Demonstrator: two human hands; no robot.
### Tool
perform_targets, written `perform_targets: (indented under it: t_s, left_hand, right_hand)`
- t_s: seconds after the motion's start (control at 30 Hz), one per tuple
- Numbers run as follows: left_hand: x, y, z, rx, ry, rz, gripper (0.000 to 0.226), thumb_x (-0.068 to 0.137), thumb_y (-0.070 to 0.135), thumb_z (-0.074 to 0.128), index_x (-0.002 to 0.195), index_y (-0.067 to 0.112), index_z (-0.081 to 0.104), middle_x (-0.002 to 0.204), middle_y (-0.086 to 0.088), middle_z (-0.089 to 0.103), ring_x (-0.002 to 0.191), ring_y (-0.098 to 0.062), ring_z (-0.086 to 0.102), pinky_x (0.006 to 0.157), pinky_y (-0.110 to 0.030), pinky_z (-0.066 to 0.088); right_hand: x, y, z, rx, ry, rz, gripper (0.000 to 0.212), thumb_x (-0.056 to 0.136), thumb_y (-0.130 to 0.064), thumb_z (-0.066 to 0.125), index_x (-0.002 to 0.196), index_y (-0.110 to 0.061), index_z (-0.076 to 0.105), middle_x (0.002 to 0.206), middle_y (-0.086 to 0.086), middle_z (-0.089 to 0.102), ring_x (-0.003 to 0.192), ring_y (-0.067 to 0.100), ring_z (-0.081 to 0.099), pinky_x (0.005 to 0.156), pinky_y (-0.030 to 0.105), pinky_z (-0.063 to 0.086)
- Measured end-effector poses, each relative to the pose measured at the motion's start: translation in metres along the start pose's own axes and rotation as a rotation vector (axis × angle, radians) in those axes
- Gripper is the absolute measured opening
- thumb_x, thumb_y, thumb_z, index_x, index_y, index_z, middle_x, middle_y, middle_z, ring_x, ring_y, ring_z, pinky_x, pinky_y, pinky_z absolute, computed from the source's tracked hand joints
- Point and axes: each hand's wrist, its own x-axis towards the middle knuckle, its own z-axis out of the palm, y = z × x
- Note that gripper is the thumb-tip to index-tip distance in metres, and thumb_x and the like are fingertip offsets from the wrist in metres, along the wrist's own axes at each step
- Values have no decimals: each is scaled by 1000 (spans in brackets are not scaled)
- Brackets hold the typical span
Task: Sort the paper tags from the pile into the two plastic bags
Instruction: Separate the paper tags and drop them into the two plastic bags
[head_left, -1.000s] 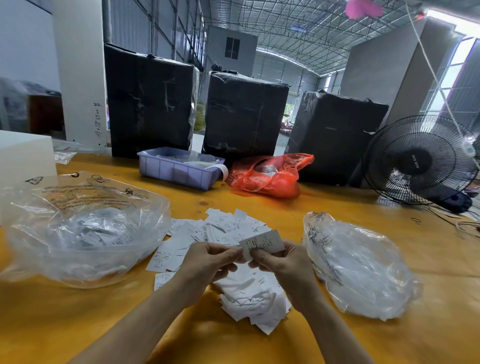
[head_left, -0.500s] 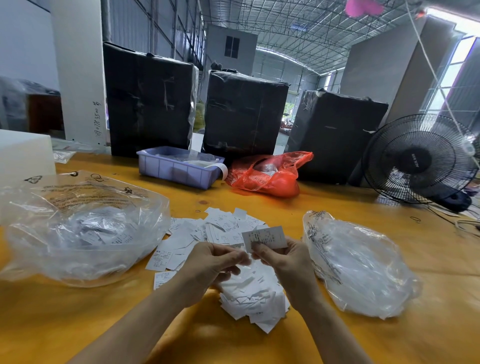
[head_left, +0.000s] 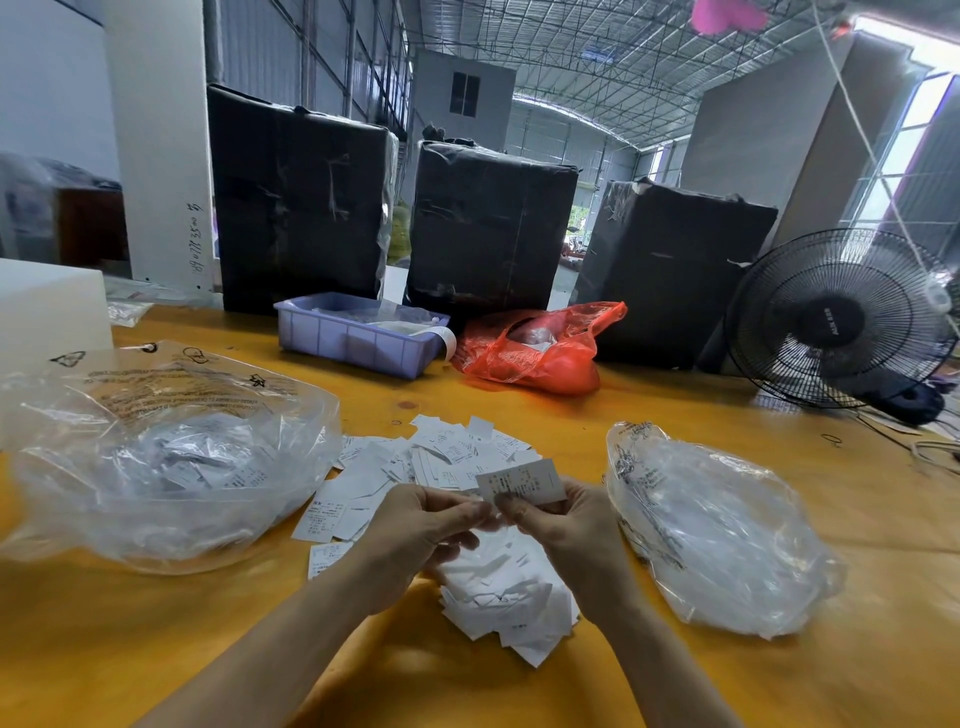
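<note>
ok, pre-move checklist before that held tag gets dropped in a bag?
1. White printed paper tag held above the pile: ok, pinched by right hand and left hand.
2. Single tag, not several: cannot tell.
3. Tag print readable for sorting: cannot tell, too small.
4. Large clear plastic bag on the left has tags inside: ok.
5. Smaller clear plastic bag on the right mouth open: cannot tell.
6. Loose pile of white paper tags remains on the yellow wooden table: ok.
</note>
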Motion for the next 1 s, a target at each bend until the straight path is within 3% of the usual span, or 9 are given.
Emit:
perform_targets:
  t_s: [0.07, 0.2, 0.43, 0.87, 1.0]
  left_hand:
    - [0, 1, 1, -13, 15, 6, 23, 70, 17, 73, 87, 1, 75, 78, -11, 74, 54, -7, 58, 49, -16, 43]
    - [0, 1, 2, 32, 61, 23, 16, 74, 15, 72, 84, 3, 75, 62, -4, 68, 53, -7, 58, 50, -16, 43]
    - [0, 0, 1, 119, 86, 79, 6, 78, 8, 71, 81, 4, 74, 57, -3, 67, 50, -6, 59, 48, -14, 43]
    - [0, 0, 0, 242, -5, 68, 10, 83, 10, 68, 79, 12, 76, 61, 1, 69, 56, -4, 61, 51, -14, 44]
    - [1, 2, -1, 147, 3, 23, 10, 83, 10, 65, 82, 8, 75, 60, -2, 68, 53, -4, 61, 48, -14, 44]
  right_hand:
    - [0, 0, -1, -12, -16, 36, 13, 80, 5, 67, 81, -8, 71, 72, 7, 72, 63, 7, 66, 57, 16, 49]
    - [3, 3, -6, 27, -16, 210, 9, 82, -2, 67, 90, -3, 72, 85, 22, 71, 73, 19, 65, 70, 28, 50]
    - [2, 4, -11, 44, -134, 356, 9, 83, -6, 68, 89, -8, 73, 77, 7, 72, 66, 15, 64, 59, 22, 50]
    - [3, 3, -19, 50, -192, 402, 6, 79, -8, 72, 84, -5, 73, 74, 8, 71, 64, 14, 64, 58, 21, 49]
    - [4, 3, -20, 50, -204, 404, 8, 79, -5, 71, 87, -2, 72, 73, 8, 70, 62, 13, 63, 57, 21, 50]
